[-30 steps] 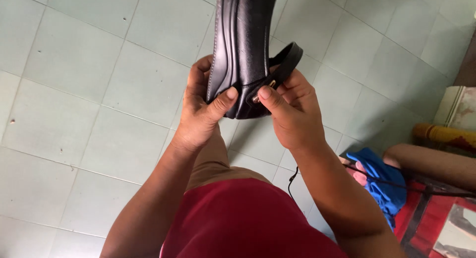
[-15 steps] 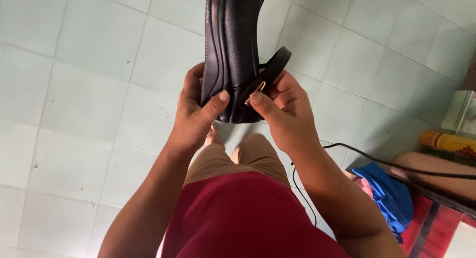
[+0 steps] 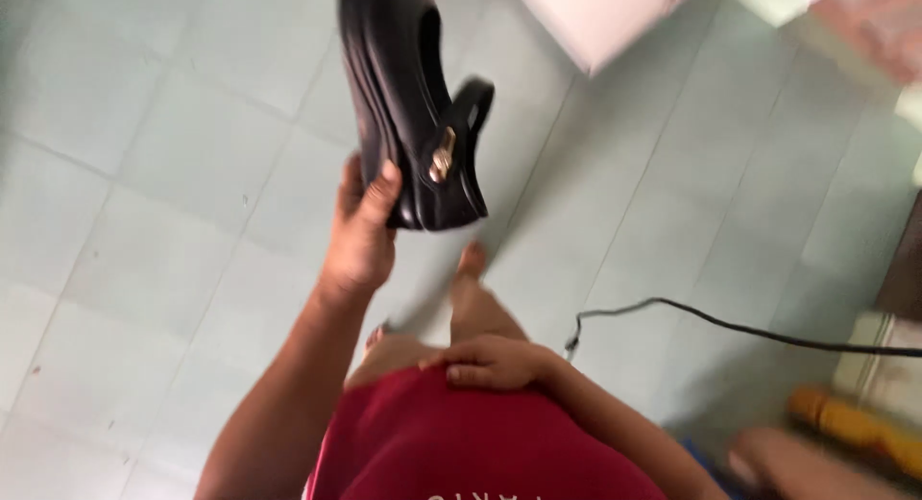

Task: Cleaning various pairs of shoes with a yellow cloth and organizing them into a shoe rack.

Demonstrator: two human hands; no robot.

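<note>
Judged as a one-handed hold of the black shoe [image 3: 403,97], raised over the tiled floor [image 3: 144,221] at the top of the view. Gripped at its lower end by the left hand [image 3: 360,231], thumb pressed on the near face, fingers wrapped behind; grip pinched on the shoe. Arm stretched up and forward from below the shoe. Gold buckle [image 3: 443,161] and looped strap [image 3: 475,101] on the shoe's right side, untouched. Right hand [image 3: 490,364] well below the shoe, laid flat on the thigh by the red shorts [image 3: 461,442], grip spread and empty. Probably called for next: a second hand at the buckle.
</note>
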